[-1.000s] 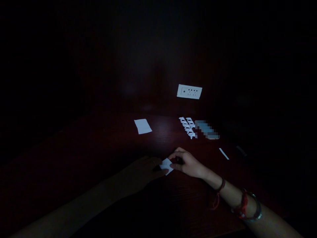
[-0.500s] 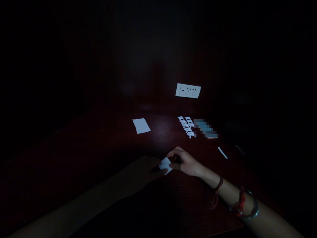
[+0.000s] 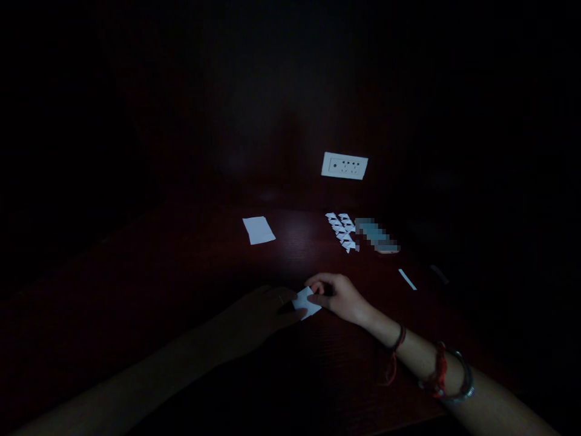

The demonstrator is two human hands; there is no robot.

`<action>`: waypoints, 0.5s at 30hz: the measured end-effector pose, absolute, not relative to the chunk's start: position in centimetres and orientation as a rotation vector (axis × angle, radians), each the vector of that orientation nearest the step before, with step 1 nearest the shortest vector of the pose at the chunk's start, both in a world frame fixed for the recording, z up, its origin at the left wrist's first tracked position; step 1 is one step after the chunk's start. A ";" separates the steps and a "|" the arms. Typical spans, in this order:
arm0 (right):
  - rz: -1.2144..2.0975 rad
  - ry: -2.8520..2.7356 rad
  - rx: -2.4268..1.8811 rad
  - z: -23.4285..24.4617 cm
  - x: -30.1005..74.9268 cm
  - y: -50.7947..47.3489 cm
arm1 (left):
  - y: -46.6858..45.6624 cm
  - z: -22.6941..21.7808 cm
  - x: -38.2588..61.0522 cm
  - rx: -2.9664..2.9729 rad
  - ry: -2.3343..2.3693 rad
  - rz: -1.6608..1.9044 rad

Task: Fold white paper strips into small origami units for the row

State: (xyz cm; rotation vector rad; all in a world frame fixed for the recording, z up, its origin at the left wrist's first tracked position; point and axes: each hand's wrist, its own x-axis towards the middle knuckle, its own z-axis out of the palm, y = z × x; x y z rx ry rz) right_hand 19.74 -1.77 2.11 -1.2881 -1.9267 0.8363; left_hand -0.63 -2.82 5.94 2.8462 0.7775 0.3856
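A small piece of white paper (image 3: 307, 305) is between my two hands, low over the dark red table (image 3: 204, 260). My left hand (image 3: 265, 312), in deep shadow, grips its left edge between thumb and fingers. From the right, my right hand (image 3: 342, 298) pinches the same paper, its thumb lying on the upper face and the forefinger curled behind. The paper's creases are too dim to make out well. Beyond my hands, several folded white paper pieces (image 3: 341, 232) lie in two rows.
A stack of white paper sheets (image 3: 259, 230) lies at the back left. Right of the folded pieces is a blurred phone-like object (image 3: 377, 236), with a narrow white strip (image 3: 407, 279) nearer me. A socket plate (image 3: 344, 165) is on the wall. The surroundings are very dark.
My right hand has shifted slightly, its fingers curling more at the paper's edge. The paper has turned a little and shows more on its right side. My left hand has hardly moved.
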 end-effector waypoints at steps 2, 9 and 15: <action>0.775 -1.940 -1.288 2.3 19.7 -1.9 | -2.8 6.0 -0.6 2.850 0.766 0.381; 0.695 -1.917 -1.312 2.6 19.6 -2.4 | -2.6 6.0 -0.4 2.837 0.789 0.368; 0.716 -1.915 -1.320 2.9 19.5 -2.6 | -2.5 5.9 -0.3 2.822 0.809 0.362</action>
